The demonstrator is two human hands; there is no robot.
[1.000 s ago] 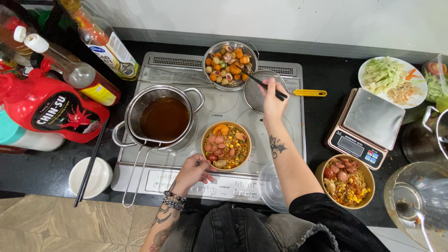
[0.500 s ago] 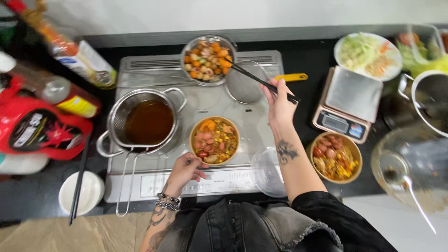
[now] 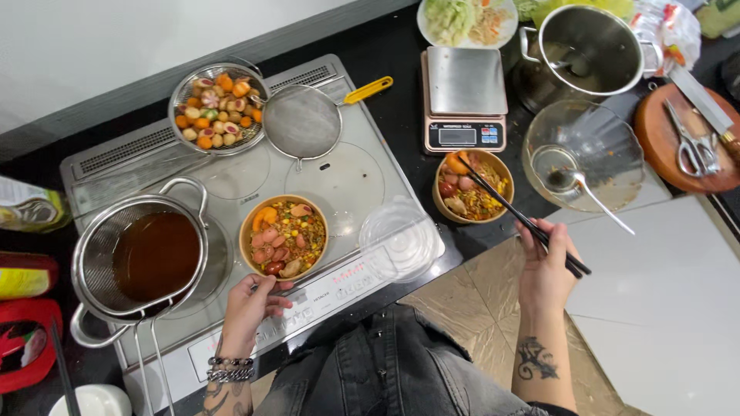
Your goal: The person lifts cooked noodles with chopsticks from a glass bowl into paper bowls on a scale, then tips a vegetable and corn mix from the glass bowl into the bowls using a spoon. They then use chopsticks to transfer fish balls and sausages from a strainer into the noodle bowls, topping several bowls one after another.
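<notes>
My left hand (image 3: 250, 308) rests on the near rim of a brown paper bowl (image 3: 283, 236) filled with sausage pieces, corn and noodles, standing on the induction cooktop (image 3: 351, 181). My right hand (image 3: 546, 266) holds black chopsticks (image 3: 524, 217), whose tips reach into a second, similar filled bowl (image 3: 472, 186) on the black counter right of the cooktop. A metal bowl of mixed fried balls and sausage pieces (image 3: 218, 108) sits at the back of the cooktop, with a yellow-handled mesh strainer (image 3: 304, 120) beside it.
A pot of dark oil with a wire basket (image 3: 150, 258) stands left on the cooktop. A clear plastic lid (image 3: 399, 237) lies right of the near bowl. Behind: a kitchen scale (image 3: 465, 100), a glass bowl with spoon (image 3: 583, 156), a steel pot (image 3: 590, 50), a vegetable plate (image 3: 467, 17), scissors on a board (image 3: 694, 146).
My right hand has come away from the metal bowl at the back and swung right, bringing the chopsticks to the bowl on the counter. The view has shifted and tilted. My left hand stays at the near bowl.
</notes>
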